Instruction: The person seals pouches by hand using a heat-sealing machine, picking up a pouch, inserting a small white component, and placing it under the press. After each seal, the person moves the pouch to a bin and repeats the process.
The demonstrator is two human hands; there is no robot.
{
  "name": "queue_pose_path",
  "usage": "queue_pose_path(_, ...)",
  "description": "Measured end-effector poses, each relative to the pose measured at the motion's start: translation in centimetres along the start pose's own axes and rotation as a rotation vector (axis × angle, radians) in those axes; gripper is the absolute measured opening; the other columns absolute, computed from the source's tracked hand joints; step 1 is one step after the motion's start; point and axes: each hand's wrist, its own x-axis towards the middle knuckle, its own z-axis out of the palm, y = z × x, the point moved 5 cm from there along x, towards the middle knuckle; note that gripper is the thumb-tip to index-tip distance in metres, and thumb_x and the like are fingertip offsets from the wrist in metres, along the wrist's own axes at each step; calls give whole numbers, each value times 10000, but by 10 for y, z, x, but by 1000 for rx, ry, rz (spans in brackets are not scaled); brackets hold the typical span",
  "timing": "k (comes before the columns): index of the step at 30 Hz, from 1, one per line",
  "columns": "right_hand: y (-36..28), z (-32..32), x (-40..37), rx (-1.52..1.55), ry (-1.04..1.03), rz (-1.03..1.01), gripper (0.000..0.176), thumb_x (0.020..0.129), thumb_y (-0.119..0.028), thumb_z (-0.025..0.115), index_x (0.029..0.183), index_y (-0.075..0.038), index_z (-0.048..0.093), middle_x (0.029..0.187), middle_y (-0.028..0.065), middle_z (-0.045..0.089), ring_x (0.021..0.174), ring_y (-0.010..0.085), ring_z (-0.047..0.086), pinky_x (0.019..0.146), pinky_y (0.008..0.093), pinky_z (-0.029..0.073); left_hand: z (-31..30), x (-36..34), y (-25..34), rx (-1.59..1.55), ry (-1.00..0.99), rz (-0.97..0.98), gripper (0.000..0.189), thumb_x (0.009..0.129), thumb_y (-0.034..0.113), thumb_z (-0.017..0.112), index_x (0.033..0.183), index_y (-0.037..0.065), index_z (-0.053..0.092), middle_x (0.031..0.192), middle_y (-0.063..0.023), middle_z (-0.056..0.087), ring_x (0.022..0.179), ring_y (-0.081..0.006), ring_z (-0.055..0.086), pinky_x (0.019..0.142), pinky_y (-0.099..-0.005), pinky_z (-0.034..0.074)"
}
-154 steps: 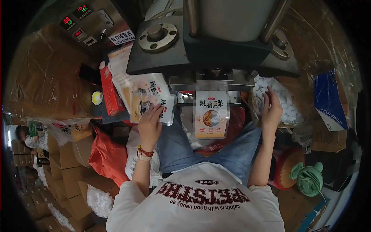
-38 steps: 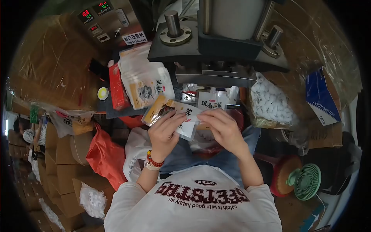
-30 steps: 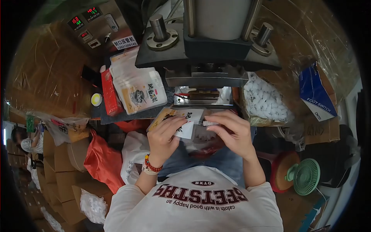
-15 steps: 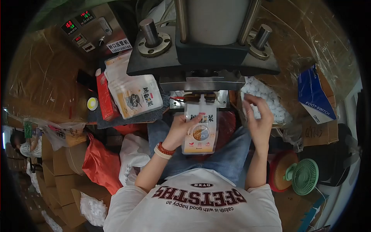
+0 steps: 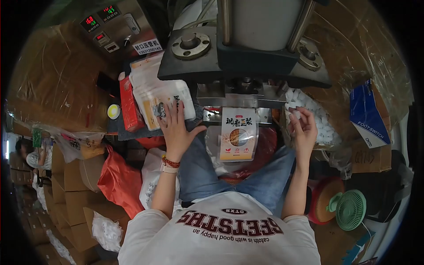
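Below the sealing press point(image 5: 247, 57), a printed pouch point(image 5: 238, 132) hangs upright, its top edge caught under the press's bar, so neither hand holds it. Left of the press, the left hand point(image 5: 176, 128) lies flat, fingers spread, steadying the stack of pouches point(image 5: 150, 90); right of the press, the right hand point(image 5: 302, 130) pinches a small white piece point(image 5: 296, 114) beside the bag of white pieces point(image 5: 327, 126).
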Motion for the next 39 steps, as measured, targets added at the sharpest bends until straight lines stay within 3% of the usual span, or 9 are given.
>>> queue_pose_path(3, -29, 22, -26, 383, -204, 9, 296, 902, -28, 594, 1193, 15, 555, 1066, 108, 677, 819, 122, 638, 748, 246, 497, -9, -21, -10, 9, -125, 149, 615, 795, 254, 708, 1349, 98, 490, 1363, -91, 530, 1223, -313, 519, 1007, -499, 380)
queue_pose_path(5, -58, 45, -46, 688, -419, 24, 304, 890, -26, 610, 1182, 35, 551, 1059, 147, 674, 830, 145, 646, 767, 250, 504, -13, -36, -18, -336, -323, -127, 445, 767, 63, 642, 1207, 131, 632, 1168, -85, 660, 1066, -263, 638, 895, -383, 497)
queue_pose_path(7, -61, 62, -58, 758, -520, 61, 290, 872, -5, 627, 1155, 39, 578, 1080, 159, 666, 879, 149, 642, 790, 263, 510, -33, -28, 6, -403, -155, -115, 429, 708, -57, 549, 1065, 125, 702, 1006, -68, 712, 916, -238, 693, 774, -307, 542)
queue_pose_path(10, -55, 91, -67, 610, -611, -26, 225, 869, 7, 623, 1093, 26, 626, 1032, 128, 676, 890, 193, 641, 796, 295, 516, -51, -24, 32, -610, -30, 15, 459, 645, -69, 540, 1052, 82, 689, 1030, -64, 706, 980, -251, 672, 809, -333, 534)
queue_pose_path(13, -75, 99, -71, -69, -533, -743, 272, 767, -13, 688, 1034, 10, 648, 909, 115, 642, 846, 307, 589, 743, 348, 501, -70, -20, 58, -480, -18, 178, 461, 624, -73, 541, 1030, 83, 696, 1021, -62, 707, 980, -243, 671, 812, -329, 533)
queue_pose_path(16, -93, 84, -74, -196, -616, -879, 282, 746, -2, 700, 1026, -17, 676, 965, 114, 652, 885, 285, 607, 744, 340, 501, -78, -17, 66, -510, -99, 201, 447, 613, -61, 555, 1012, 82, 696, 1022, -61, 706, 959, -242, 672, 798, -329, 536)
queue_pose_path(30, -89, 68, -62, -129, -649, -686, 311, 785, -25, 691, 1092, -7, 644, 998, 119, 639, 894, 284, 606, 780, 337, 497, -53, -11, 85, -799, -185, 224, 313, 720, -6, 640, 1019, 64, 700, 964, -70, 716, 801, -204, 698, 680, -290, 544)
queue_pose_path(32, -78, 71, -57, -96, -648, -583, 319, 793, -30, 686, 1107, -5, 637, 1016, 122, 636, 910, 289, 607, 790, 335, 497, 1, -32, 79, -1139, -731, -327, 198, 845, 124, 695, 1017, 25, 703, 892, -62, 722, 724, -100, 670, 626, -252, 526)
queue_pose_path(39, -51, 4, -4, -347, -36, -358, 205, 848, -76, 662, 1026, 24, 645, 913, 148, 664, 924, 254, 641, 791, 331, 497, 50, -3, 88, -1631, -732, -770, 278, 885, 192, 693, 1013, -54, 674, 939, -89, 703, 788, -112, 663, 685, -256, 537)
